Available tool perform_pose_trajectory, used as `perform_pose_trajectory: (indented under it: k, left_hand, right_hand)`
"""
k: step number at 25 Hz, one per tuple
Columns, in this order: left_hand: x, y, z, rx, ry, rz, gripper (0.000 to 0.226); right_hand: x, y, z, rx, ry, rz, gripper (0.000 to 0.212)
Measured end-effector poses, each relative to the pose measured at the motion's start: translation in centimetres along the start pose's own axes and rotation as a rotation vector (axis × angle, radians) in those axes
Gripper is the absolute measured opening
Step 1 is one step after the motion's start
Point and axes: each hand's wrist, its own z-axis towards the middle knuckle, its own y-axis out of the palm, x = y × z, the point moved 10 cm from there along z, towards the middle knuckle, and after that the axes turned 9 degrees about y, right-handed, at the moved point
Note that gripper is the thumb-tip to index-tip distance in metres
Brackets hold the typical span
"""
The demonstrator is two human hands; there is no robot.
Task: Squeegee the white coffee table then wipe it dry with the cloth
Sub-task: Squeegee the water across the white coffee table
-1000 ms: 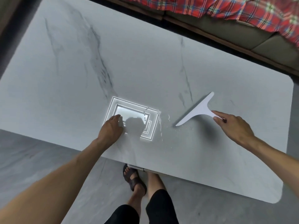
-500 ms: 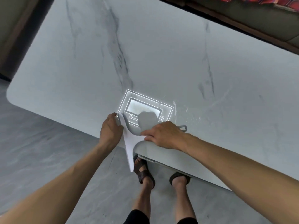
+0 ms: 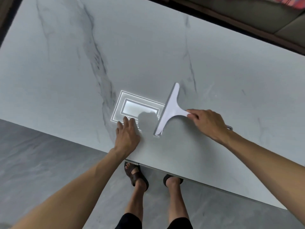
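The white marble coffee table (image 3: 148,55) with grey veins fills most of the view. My right hand (image 3: 208,123) grips the handle of a white T-shaped squeegee (image 3: 170,109), whose blade lies on the tabletop, running from far right to near left. My left hand (image 3: 127,134) rests flat on the table near its front edge, fingers spread, just left of the blade's near end. It holds nothing. No cloth is in view.
A bright rectangular reflection of a ceiling light (image 3: 138,108) shines on the tabletop between my hands. A sofa (image 3: 264,17) runs along the far right behind the table. My sandalled feet (image 3: 137,176) stand on the grey floor at the table's front edge.
The squeegee was at the front edge beside my left hand half a second ago. It now sits further right and back on the table. My left hand has opened flat.
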Motion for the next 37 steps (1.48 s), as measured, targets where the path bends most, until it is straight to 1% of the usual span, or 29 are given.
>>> perform_pose_trajectory:
  k: [2, 5, 7, 9, 11, 14, 17, 18, 20, 21, 23, 25, 28, 30, 32, 34, 35, 37]
  left_hand:
    - [1.0, 1.7, 0.3, -0.091, -0.038, 0.032, 0.053]
    - [1.1, 2.5, 0.7, -0.152, -0.048, 0.077, 0.058]
    - [0.9, 2.0, 0.7, -0.14, -0.02, 0.054, 0.06]
    - [0.5, 1.2, 0.3, -0.059, 0.015, -0.03, 0.057]
    - [-0.7, 0.2, -1.0, 0.057, -0.02, -0.155, 0.052]
    - [-3.2, 0.2, -3.3, 0.165, -0.144, -0.289, 0.052]
    - [-5.0, 0.5, -5.0, 0.206, -0.213, -0.304, 0.057]
    - [-5.2, 0.7, -5.4, 0.206, -0.227, -0.291, 0.058]
    - [-5.2, 1.5, -6.1, 0.184, -0.236, -0.263, 0.059]
    - [-4.8, 1.9, -6.2, 0.17, -0.222, -0.243, 0.057]
    - [-3.6, 3.0, -6.1, 0.131, -0.165, -0.189, 0.051]
    - [-2.8, 4.3, -5.8, 0.051, -0.138, -0.134, 0.054]
    - [-2.4, 5.6, -5.3, -0.051, -0.174, -0.087, 0.058]
    - [-2.2, 5.7, -5.0, -0.077, -0.188, -0.07, 0.058]
    - [-1.9, 5.3, -4.8, -0.055, -0.184, -0.07, 0.059]
    - [-1.9, 4.4, -5.0, 0.028, -0.186, -0.112, 0.057]
    - [-2.2, 3.9, -5.2, 0.079, -0.212, -0.145, 0.055]
    - [-3.4, 3.1, -6.3, 0.159, -0.32, -0.204, 0.053]
  right_hand:
    - [5.0, -0.5, -1.2, 0.009, 0.082, -0.023, 0.034]
    - [11.2, -1.9, -3.2, 0.042, 0.196, -0.05, 0.035]
    - [13.7, -3.0, -4.5, 0.062, 0.246, -0.048, 0.035]
    - [13.8, -4.1, -5.5, 0.097, 0.233, -0.007, 0.036]
    - [10.8, -4.2, -5.8, 0.107, 0.163, 0.047, 0.036]
    - [1.8, -1.0, -6.4, 0.045, -0.04, 0.093, 0.033]
    - [-9.0, 4.4, -8.6, -0.041, -0.311, 0.093, 0.035]
    - [-11.7, 6.1, -9.5, -0.073, -0.37, 0.068, 0.033]
    - [-14.1, 8.6, -10.7, -0.127, -0.391, 0.038, 0.029]
    - [-13.9, 9.2, -10.8, -0.13, -0.371, 0.036, 0.027]
    - [-11.2, 9.3, -10.8, -0.107, -0.316, 0.025, 0.025]
    - [-5.9, 8.7, -10.7, -0.102, -0.232, 0.003, 0.027]
    - [3.8, 6.4, -11.0, -0.05, -0.084, -0.043, 0.032]
    - [9.6, 4.6, -11.8, -0.005, 0.019, -0.08, 0.032]
    - [13.2, 3.1, -12.7, 0.023, 0.074, -0.081, 0.032]
    - [13.1, 2.5, -13.2, 0.033, 0.041, -0.05, 0.031]
    - [11.6, 2.7, -13.3, 0.022, 0.0, -0.033, 0.031]
    - [6.0, 4.2, -13.0, -0.026, -0.102, 0.025, 0.033]
